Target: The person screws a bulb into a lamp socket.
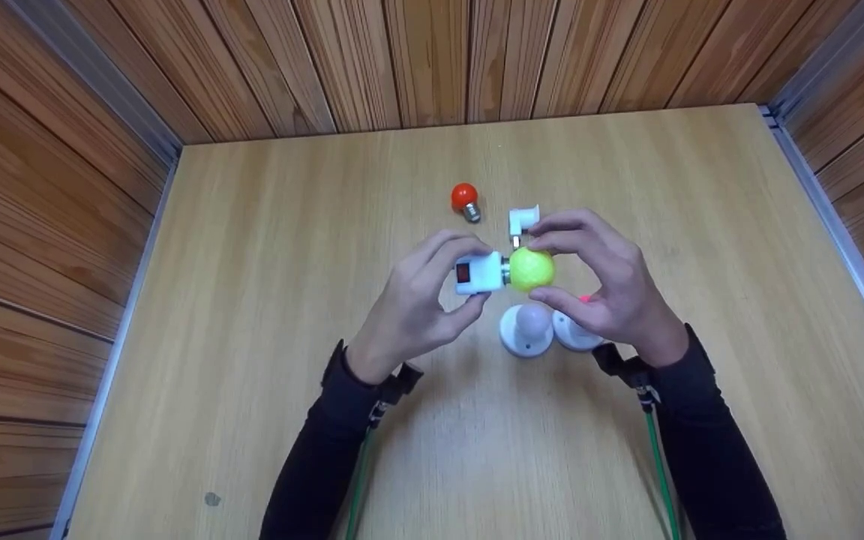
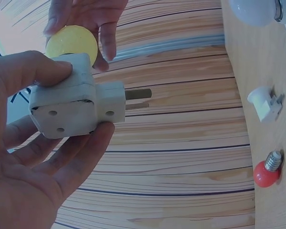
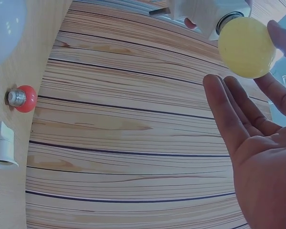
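My left hand [image 1: 415, 304] grips a white plug-in lamp socket [image 1: 484, 271] by its sides, thumb against one face and fingers on the other. A dark red switch shows on its left end, and in the left wrist view metal plug prongs [image 2: 138, 93] stick out of it. My right hand [image 1: 612, 281] pinches a yellow bulb [image 1: 532, 269] between thumb and fingers. The bulb lies sideways with its metal base at the socket's mouth, some thread still showing in the head view. Both hands are held above the table.
A red bulb [image 1: 465, 196] lies on the table [image 1: 312, 247] beyond the hands, near a small white plug-in socket [image 1: 525, 218]. Closer in, one round white base [image 1: 513, 341] carries a white bulb [image 1: 534, 321]. A second base [image 1: 574, 334] is partly hidden under my right hand.
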The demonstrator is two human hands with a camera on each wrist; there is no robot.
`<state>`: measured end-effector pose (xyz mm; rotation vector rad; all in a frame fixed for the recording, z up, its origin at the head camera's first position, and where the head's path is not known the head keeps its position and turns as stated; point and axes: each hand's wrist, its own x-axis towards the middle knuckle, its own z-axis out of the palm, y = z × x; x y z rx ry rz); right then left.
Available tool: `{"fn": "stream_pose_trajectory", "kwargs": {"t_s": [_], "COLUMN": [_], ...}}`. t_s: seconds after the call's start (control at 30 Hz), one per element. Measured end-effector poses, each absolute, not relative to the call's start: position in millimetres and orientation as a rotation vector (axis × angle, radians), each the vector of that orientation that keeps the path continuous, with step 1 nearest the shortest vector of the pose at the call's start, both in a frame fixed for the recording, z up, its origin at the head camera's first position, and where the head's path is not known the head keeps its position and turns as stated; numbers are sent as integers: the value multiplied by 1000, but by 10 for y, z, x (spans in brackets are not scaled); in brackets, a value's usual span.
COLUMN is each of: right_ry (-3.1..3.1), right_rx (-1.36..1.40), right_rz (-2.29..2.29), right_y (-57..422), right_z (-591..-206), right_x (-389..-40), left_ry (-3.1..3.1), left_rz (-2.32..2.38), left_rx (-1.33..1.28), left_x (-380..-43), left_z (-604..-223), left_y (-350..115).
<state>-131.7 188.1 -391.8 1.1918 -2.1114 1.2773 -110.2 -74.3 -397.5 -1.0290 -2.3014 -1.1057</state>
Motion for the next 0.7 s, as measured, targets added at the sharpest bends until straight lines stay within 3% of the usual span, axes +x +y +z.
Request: {"fn": "stream_pose_trajectory", "kwargs": {"t_s": [0.7], "right_ry": [-1986], "right_rx": [1279], "right_rz": [1269], "right_y": [1856], "right_z": [-3915], "right_x": [-1310], "left_ry": [-2316], "left_rz": [-1133], "left_rx": [-1010], "left_x": [-1097], "left_z": [-3977], "left_y": [-759]}}
